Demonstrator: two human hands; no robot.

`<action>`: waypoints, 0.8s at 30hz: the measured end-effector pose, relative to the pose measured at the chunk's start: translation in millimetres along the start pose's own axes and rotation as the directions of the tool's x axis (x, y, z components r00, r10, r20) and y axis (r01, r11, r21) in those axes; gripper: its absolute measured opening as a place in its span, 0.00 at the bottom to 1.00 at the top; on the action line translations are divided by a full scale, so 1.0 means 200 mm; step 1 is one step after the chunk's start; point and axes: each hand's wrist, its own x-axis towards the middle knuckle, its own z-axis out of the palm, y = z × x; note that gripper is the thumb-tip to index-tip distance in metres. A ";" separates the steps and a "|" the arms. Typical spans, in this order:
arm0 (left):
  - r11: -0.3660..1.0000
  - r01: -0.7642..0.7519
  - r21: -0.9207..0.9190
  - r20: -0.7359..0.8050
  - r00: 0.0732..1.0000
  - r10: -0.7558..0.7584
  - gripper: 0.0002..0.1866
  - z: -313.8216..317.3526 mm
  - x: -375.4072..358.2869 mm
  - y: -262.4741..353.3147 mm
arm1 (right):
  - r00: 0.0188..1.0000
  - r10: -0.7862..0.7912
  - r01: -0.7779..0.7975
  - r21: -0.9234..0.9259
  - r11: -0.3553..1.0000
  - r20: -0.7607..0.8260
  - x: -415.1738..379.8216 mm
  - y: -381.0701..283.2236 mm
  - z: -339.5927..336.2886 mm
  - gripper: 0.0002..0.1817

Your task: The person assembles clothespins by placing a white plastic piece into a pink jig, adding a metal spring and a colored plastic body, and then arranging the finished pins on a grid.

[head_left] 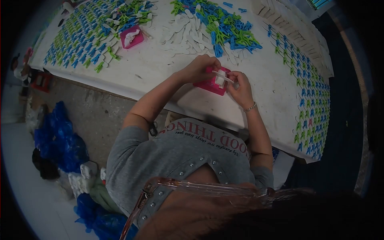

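Observation:
My left hand point(201, 68) is closed, its fingertips pinching the left end of a white plastic strip point(222, 76). On the other end are the fingers of my right hand point(241, 89), also closed, with a bracelet at the wrist. The strip lies across a small white block point(220, 82) fixed on a pink base point(208, 85) near the table's front edge. Fine detail of the strip is hidden by my fingers. Beyond my hands lie a heap of loose white spoon-shaped pieces point(186, 34) and a pile of blue and green clips point(228, 30).
Rows of blue and green clips point(76, 42) cover the table's left side, more rows point(312, 108) the right. A second pink base point(132, 37) with a white part stands back left. Stacked white strips point(296, 28) line the far right edge. Blue plastic bags point(60, 134) lie on the floor.

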 end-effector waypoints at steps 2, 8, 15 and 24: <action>0.999 0.001 0.032 -0.003 1.000 0.000 0.14 0.01 0.01 -0.01 | 1.000 0.001 -0.001 -0.027 1.000 0.007 0.00 0.00 -0.01 0.16; 0.998 -0.008 0.068 -0.004 1.000 0.008 0.13 0.04 0.02 0.00 | 1.000 -0.008 0.009 -0.036 0.999 0.009 0.01 -0.01 -0.06 0.17; 0.994 -0.082 0.075 -0.006 0.997 0.082 0.12 0.15 0.09 0.03 | 1.000 0.027 -0.027 -0.014 1.000 -0.014 0.11 -0.15 -0.21 0.21; 0.956 0.070 -0.284 -0.125 0.986 -0.109 0.14 0.01 -0.02 -0.01 | 0.946 0.291 -0.319 0.269 0.909 0.140 0.38 0.18 -0.10 0.15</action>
